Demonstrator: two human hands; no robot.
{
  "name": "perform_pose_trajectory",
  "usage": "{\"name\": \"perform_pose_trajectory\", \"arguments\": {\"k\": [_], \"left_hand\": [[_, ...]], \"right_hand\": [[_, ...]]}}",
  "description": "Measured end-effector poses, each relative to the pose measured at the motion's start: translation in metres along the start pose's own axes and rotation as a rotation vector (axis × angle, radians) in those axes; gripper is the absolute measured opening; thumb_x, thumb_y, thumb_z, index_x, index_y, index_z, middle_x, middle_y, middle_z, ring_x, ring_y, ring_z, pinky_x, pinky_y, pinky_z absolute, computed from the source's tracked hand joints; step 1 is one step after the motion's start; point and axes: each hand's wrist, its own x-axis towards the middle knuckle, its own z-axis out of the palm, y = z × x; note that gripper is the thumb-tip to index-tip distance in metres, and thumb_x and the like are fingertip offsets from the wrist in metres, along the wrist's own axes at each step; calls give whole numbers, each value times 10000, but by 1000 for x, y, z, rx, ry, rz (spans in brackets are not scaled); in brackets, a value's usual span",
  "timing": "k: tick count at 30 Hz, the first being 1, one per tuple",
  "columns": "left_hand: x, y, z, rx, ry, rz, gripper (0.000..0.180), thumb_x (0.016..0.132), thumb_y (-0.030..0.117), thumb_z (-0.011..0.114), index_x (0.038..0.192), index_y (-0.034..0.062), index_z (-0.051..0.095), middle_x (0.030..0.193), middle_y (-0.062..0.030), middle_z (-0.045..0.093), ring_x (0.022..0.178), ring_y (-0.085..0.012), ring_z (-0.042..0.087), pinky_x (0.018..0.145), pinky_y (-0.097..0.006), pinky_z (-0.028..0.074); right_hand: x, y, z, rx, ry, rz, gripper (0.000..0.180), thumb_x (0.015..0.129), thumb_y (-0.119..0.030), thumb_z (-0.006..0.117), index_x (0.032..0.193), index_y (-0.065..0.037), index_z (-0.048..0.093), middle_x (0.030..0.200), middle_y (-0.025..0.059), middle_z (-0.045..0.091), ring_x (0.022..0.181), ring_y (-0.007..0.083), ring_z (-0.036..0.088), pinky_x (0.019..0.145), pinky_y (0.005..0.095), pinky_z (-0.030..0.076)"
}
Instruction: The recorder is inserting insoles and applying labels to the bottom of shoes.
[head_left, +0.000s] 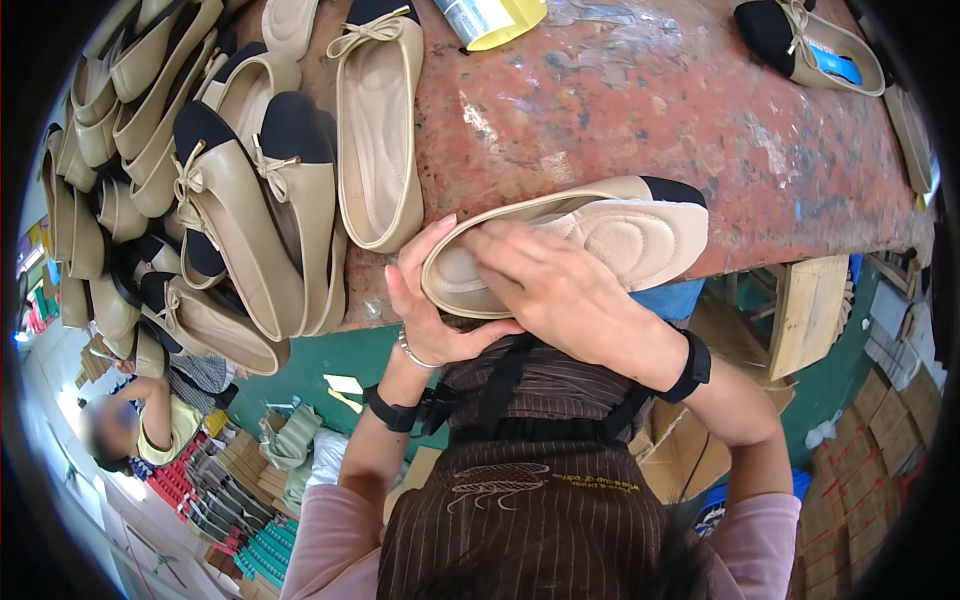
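A beige ballet flat with a black toe (590,195) lies at the table's near edge, its toe to the right. My left hand (428,318) is closed around its heel end, fingers on the far side and thumb near the front. A cushioned beige insole (640,238) runs from inside the heel; its front part sits over the shoe's opening and overlaps the black toe. My right hand (565,285) reaches across it, with fingertips inside the heel pressing on the insole. The palm hides the insole's middle.
One beige flat with a bow (380,130) stands beyond my left hand. Several more flats (245,240) are piled at the left. A yellow-edged packet (492,20) and another flat (815,50) lie farther off. A person (150,420) is at the lower left.
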Motion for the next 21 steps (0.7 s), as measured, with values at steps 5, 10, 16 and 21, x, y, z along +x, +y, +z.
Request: {"name": "perform_pose_trajectory", "arguments": {"k": [5,10,16,21], "left_hand": [[3,-6,-13,-88,-142,-44,1520,624,480,936,1549,260,-250,1478,-298,336,1342,-436,435,1103,-513,389],[35,22,-41,59,-369,-42,1105,666,434,908,1532,117,300,1483,-271,378,1355,-448,431,1102,-550,379],[62,70,-40,977,-676,141,296,636,189,689,866,9,744,1029,-167,672,1272,-347,533,1176,-599,282],[67,56,-39,1009,-710,218,164,606,123,631,667,20,743,720,-116,623,1088,-305,622,1205,-610,247]], "right_hand": [[6,9,11,83,-99,-246,464,813,-139,593,1255,-11,655,1338,121,622,1353,213,502,1138,328,389],[5,1,6,-37,-151,-222,463,811,-124,598,1257,-12,649,1303,102,649,1250,207,592,1116,333,412],[5,-9,13,-76,-57,-143,344,793,-117,614,1104,-10,715,1241,120,677,1180,222,641,1089,345,443],[-26,-4,-13,-287,-2,18,277,784,-140,620,996,-31,760,1179,116,714,1129,216,667,1191,399,327]]}}
